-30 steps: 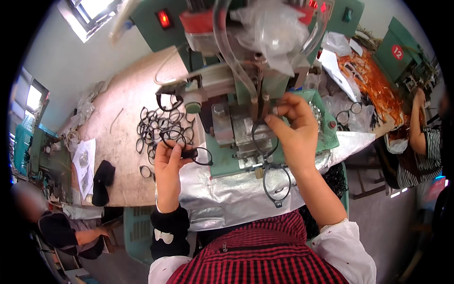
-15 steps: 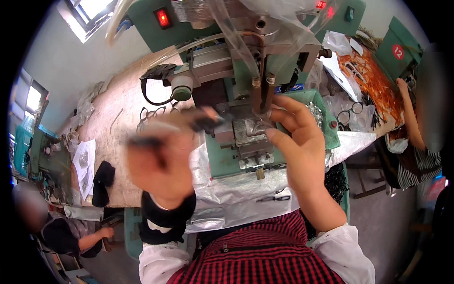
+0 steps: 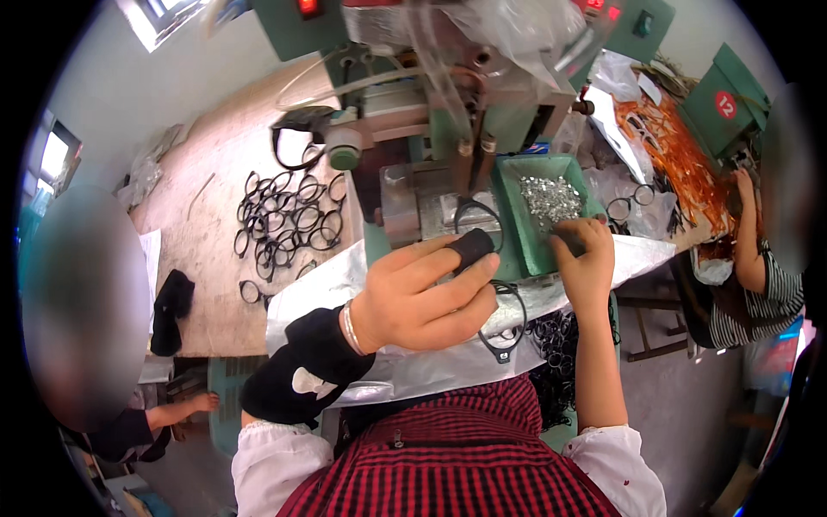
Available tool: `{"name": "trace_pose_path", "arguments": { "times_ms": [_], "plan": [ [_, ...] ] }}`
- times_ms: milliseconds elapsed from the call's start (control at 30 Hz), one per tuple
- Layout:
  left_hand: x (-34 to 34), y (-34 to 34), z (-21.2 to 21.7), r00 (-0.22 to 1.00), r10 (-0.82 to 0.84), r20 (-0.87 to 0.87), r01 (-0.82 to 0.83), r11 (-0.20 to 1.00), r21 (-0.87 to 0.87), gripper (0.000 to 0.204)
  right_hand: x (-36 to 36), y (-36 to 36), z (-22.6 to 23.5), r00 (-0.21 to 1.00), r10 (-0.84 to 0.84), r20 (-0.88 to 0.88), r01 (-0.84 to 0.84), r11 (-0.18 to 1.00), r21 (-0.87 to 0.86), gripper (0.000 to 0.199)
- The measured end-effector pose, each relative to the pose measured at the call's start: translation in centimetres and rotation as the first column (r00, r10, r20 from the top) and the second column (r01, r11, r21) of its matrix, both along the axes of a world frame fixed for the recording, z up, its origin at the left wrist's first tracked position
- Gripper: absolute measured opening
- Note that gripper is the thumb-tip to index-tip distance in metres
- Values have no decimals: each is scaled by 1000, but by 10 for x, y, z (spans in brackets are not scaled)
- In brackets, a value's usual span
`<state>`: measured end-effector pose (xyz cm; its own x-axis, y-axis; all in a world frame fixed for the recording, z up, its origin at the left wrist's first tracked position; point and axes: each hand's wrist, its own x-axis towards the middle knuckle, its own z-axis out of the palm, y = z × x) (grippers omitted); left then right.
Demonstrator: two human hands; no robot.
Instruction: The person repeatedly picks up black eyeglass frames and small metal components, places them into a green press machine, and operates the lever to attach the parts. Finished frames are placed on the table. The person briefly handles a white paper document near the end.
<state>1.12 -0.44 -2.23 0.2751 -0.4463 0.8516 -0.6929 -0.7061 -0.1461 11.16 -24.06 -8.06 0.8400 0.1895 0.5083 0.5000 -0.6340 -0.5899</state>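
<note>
The wearer's two hands (image 3: 426,297) are working amid two metal rods (image 3: 463,168), one parts tray (image 3: 517,237) and uncountably many eyeglass frames (image 3: 503,354).

From here the left hand (image 3: 431,295) covers the middle of the black glasses frame (image 3: 503,356), only parts of its two rims showing past the fingers. I can't make out whether the right hand (image 3: 590,258), curled at the edge of the green tray (image 3: 517,234), pinches anything. The metal bits (image 3: 551,200) inside are too small to tell apart. The machine (image 3: 401,122) is cut off at the top edge, and a crumpled plastic bag (image 3: 530,33) hides part of it. The person on the left (image 3: 82,310) is mostly a blurred smear.
</note>
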Motion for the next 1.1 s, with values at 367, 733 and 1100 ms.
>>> {"name": "trace_pose_path", "arguments": {
  "times_ms": [367,733,1100],
  "plan": [
    [-137,64,40,582,704,-406,-811,469,-349,23,10,-26,-44,985,78,-153,-32,960,279,11],
    [-172,198,-108,270,657,-704,-922,388,8,18,7,40,-9,971,93,-221,-21,951,307,16],
    [-140,196,-70,239,502,-831,-970,160,-183,16,-44,-39,-4,976,-24,-215,103,926,364,14]
  ]
}}
